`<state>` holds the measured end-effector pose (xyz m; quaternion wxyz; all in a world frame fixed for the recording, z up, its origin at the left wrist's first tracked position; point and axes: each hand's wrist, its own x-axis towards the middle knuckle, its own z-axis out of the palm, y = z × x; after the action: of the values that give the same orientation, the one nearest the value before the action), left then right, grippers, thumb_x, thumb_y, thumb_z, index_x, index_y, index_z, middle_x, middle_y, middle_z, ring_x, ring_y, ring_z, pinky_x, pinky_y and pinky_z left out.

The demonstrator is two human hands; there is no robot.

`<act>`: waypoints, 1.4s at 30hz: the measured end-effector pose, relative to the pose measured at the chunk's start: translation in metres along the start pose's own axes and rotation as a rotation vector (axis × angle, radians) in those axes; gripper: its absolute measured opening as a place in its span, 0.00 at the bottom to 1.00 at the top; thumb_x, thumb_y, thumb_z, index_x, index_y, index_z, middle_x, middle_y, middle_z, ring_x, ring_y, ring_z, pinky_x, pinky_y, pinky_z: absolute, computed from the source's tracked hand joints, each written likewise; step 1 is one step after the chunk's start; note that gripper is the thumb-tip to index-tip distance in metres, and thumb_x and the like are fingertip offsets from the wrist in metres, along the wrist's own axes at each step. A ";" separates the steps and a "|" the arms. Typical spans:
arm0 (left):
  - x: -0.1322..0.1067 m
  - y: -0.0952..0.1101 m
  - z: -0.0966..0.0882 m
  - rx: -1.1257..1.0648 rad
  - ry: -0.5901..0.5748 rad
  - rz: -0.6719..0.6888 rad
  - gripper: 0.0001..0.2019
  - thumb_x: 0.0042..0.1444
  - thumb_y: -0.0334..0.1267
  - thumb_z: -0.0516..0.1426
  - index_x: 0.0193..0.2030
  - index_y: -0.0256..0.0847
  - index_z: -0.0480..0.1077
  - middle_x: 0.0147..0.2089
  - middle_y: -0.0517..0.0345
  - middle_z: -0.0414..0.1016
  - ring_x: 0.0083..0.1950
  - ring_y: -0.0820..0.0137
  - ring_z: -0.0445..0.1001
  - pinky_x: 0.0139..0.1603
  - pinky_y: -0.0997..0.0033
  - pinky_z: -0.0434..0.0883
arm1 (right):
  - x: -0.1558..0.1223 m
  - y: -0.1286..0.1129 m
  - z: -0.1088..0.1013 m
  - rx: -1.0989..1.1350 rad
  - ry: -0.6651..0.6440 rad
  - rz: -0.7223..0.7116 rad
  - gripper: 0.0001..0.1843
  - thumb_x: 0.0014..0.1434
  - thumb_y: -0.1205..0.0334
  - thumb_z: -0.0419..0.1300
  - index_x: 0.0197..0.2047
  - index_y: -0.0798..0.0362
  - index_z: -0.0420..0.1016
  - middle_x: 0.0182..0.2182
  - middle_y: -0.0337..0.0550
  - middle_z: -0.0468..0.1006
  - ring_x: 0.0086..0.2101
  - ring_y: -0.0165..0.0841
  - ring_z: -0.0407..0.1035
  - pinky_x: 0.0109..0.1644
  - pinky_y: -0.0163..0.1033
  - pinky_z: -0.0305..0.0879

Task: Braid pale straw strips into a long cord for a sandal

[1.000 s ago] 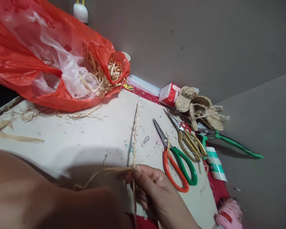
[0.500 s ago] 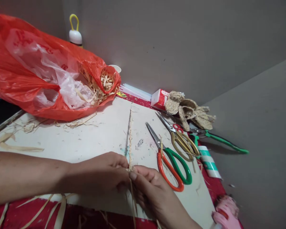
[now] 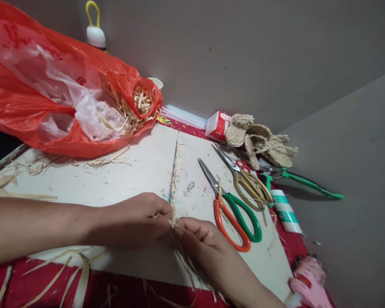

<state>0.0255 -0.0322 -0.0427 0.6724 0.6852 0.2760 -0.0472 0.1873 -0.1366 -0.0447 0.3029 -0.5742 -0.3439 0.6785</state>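
Note:
A thin straw braid (image 3: 176,171) runs away from me across the pale board (image 3: 141,171), its near end between my two hands. My left hand (image 3: 144,218) is closed, thumb and fingers pinching the braid's end from the left. From the right, my right hand (image 3: 205,244) pinches the same spot, and loose straw strands trail below it. Just right of the hands lie scissors (image 3: 232,209) with one orange and one green handle, a strand of straw across them. Behind these is a gold-handled pair of scissors (image 3: 244,175).
A red plastic bag (image 3: 93,55) full of straw fills the back left. Along the right stand a small red-and-white box (image 3: 216,124), woven straw pieces (image 3: 259,141), green-handled pliers (image 3: 308,184), a tape roll (image 3: 287,214) and a pink glue gun (image 3: 308,282). Loose straw strips (image 3: 81,278) hang over the near edge.
Both hands keep their pinch on the braid; the fingers have shifted slightly. The loose strands below have moved rightward. The whole view has tilted a little.

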 end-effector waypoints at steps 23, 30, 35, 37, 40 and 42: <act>0.005 -0.014 0.006 -0.241 -0.065 -0.033 0.10 0.56 0.40 0.49 0.25 0.40 0.58 0.20 0.68 0.51 0.21 0.79 0.47 0.20 0.75 0.47 | -0.012 -0.004 0.004 -0.421 0.128 -0.141 0.20 0.65 0.48 0.48 0.27 0.52 0.60 0.21 0.33 0.55 0.23 0.27 0.50 0.25 0.32 0.48; 0.004 -0.015 0.015 -0.204 0.050 0.002 0.09 0.54 0.38 0.49 0.24 0.39 0.58 0.21 0.67 0.52 0.24 0.78 0.50 0.22 0.76 0.48 | -0.010 0.006 0.027 -0.170 0.193 -0.084 0.22 0.60 0.46 0.52 0.23 0.52 0.59 0.17 0.32 0.53 0.19 0.25 0.47 0.20 0.32 0.43; 0.003 -0.015 0.017 -0.308 0.038 -0.006 0.09 0.53 0.38 0.51 0.25 0.39 0.59 0.21 0.67 0.55 0.23 0.79 0.51 0.22 0.76 0.49 | -0.011 0.010 0.030 -0.619 0.280 -0.224 0.17 0.60 0.57 0.52 0.21 0.52 0.56 0.17 0.34 0.57 0.20 0.26 0.49 0.21 0.33 0.45; 0.003 -0.014 0.019 -0.319 0.049 -0.010 0.09 0.53 0.38 0.51 0.24 0.39 0.59 0.21 0.67 0.55 0.23 0.79 0.51 0.22 0.76 0.49 | -0.011 0.012 0.029 -0.742 0.274 -0.298 0.15 0.60 0.61 0.51 0.22 0.52 0.57 0.16 0.35 0.60 0.19 0.26 0.50 0.21 0.33 0.45; 0.003 -0.012 0.020 -0.290 0.067 -0.017 0.11 0.53 0.39 0.51 0.23 0.39 0.58 0.21 0.67 0.53 0.24 0.78 0.51 0.23 0.76 0.50 | -0.011 0.017 0.027 -0.890 0.299 -0.362 0.13 0.60 0.63 0.48 0.23 0.52 0.58 0.16 0.36 0.64 0.18 0.26 0.51 0.21 0.33 0.45; 0.002 -0.011 0.020 -0.242 0.068 -0.013 0.11 0.54 0.40 0.51 0.23 0.39 0.58 0.21 0.67 0.54 0.25 0.78 0.52 0.23 0.76 0.51 | -0.011 0.019 0.026 -0.952 0.312 -0.380 0.13 0.60 0.64 0.48 0.24 0.52 0.59 0.16 0.37 0.67 0.17 0.26 0.53 0.20 0.32 0.45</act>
<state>0.0285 -0.0512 -0.0550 0.7401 0.5984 0.3067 0.0057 0.1632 -0.1595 -0.0513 0.1737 -0.6697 -0.6624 0.2874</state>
